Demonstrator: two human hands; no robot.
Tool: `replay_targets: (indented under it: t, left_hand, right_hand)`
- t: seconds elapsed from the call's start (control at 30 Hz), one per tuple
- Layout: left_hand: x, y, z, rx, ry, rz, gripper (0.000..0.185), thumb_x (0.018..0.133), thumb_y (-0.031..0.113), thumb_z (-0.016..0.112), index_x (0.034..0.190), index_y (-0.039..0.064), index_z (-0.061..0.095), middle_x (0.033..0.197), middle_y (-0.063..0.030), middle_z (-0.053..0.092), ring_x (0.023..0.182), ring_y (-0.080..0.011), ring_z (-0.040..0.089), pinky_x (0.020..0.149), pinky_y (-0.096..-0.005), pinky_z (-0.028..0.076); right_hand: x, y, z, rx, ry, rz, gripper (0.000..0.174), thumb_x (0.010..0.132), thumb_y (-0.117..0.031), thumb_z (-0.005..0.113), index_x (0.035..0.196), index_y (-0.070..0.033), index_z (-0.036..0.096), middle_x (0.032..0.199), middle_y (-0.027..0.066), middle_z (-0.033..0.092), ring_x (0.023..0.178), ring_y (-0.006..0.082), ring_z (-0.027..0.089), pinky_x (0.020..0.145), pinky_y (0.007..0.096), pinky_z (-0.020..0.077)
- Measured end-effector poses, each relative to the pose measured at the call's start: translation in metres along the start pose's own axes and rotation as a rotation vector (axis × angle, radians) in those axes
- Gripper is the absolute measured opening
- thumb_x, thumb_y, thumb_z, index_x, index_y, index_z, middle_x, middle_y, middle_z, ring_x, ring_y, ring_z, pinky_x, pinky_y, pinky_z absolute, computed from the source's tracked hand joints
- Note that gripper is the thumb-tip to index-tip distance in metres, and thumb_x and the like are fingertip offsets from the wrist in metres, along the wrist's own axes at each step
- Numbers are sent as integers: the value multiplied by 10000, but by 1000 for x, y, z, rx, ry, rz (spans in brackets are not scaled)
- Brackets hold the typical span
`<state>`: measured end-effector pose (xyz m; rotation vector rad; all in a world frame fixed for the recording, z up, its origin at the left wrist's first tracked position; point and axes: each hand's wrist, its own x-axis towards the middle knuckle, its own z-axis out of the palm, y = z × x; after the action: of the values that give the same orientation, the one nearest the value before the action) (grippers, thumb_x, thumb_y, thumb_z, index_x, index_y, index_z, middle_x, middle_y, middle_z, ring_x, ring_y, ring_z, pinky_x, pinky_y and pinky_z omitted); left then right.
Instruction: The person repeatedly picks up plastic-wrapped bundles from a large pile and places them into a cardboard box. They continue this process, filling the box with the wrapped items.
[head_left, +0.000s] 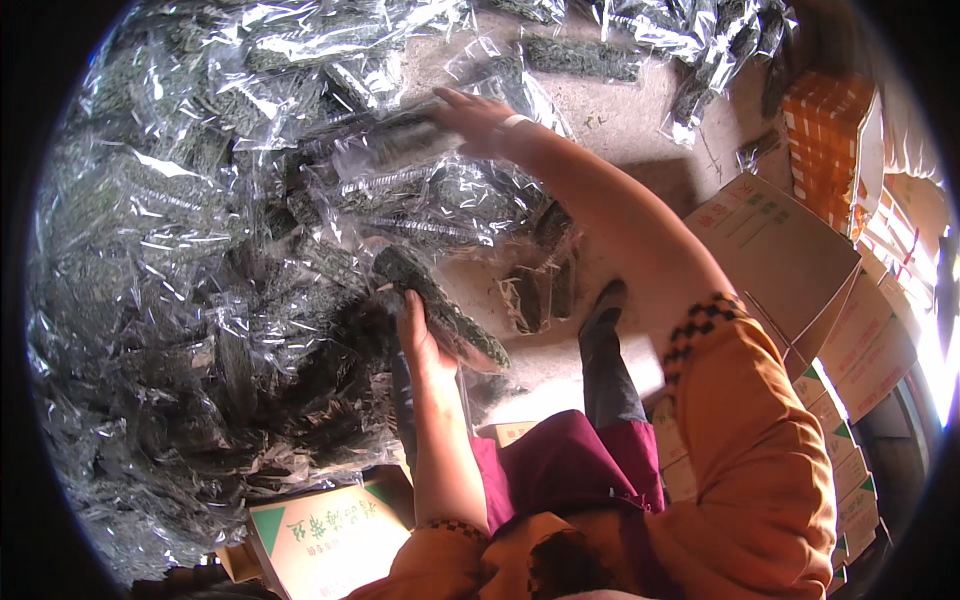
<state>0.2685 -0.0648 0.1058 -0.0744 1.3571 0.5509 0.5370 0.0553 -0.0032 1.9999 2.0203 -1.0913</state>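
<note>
My left hand (429, 346) holds a long bundle of dark green dried seaweed (442, 307) from below, its thumb along the near side. The bundle slants down to the right, above the edge of a large heap of clear-bagged seaweed packets (180, 195). Farther forward, my right hand (476, 124) reaches over the heap with its arm stretched across the view. Motion blurs its fingers, which are at a clear plastic-wrapped packet (397, 146); whether they grip it cannot be told. A white band circles the right wrist.
Several bagged packets (581, 60) lie on the concrete floor ahead. Cardboard cartons (780, 247) stand at the right, beside an orange-and-white woven-patterned box (825, 142). Another carton (330, 536) bearing writing is at the lower left. Two packets (532, 300) lie near my shoe (611, 294).
</note>
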Motion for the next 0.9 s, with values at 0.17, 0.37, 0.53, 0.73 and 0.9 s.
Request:
replay_targets:
  t: [0.17,0.37,0.53,0.73,0.9]
  left_hand:
    - [3,0,-10,60,67,-78,482,857,294,713,1226,39,539,1153,-72,598,1044,-205,564,924,-400,451]
    - [11,-4,-10,222,135,223,448,850,0,649,1263,46,483,1218,-67,559,1070,-170,532,979,-323,395]
    - [10,-7,-1,147,90,264,357,890,-45,565,1236,9,492,1196,-82,568,1070,-166,538,967,-322,407]
    - [3,-13,7,420,158,267,317,922,34,552,1232,-1,493,1177,-90,579,1057,-180,550,946,-340,427]
    - [-2,-12,19,298,143,276,341,903,27,567,1235,-2,495,1196,-100,576,1059,-192,557,943,-353,437]
  right_hand:
    - [39,-3,21,-72,-186,95,765,670,-409,821,1284,-102,484,1405,149,452,1289,291,452,1037,408,419]
    - [-66,23,-21,642,-265,571,751,637,-471,839,1172,-46,528,1209,158,583,1167,231,544,958,381,482]
    - [-120,-21,74,534,-81,305,995,650,-394,812,1433,-67,293,1307,203,513,1213,295,511,1030,411,427]
    - [-119,-38,151,357,-28,438,1065,533,-350,849,1391,-27,306,1232,201,471,1172,392,462,1026,451,384]
    - [-136,-52,129,562,33,424,935,499,-364,877,1236,-3,429,1125,203,498,1045,371,534,944,409,467]
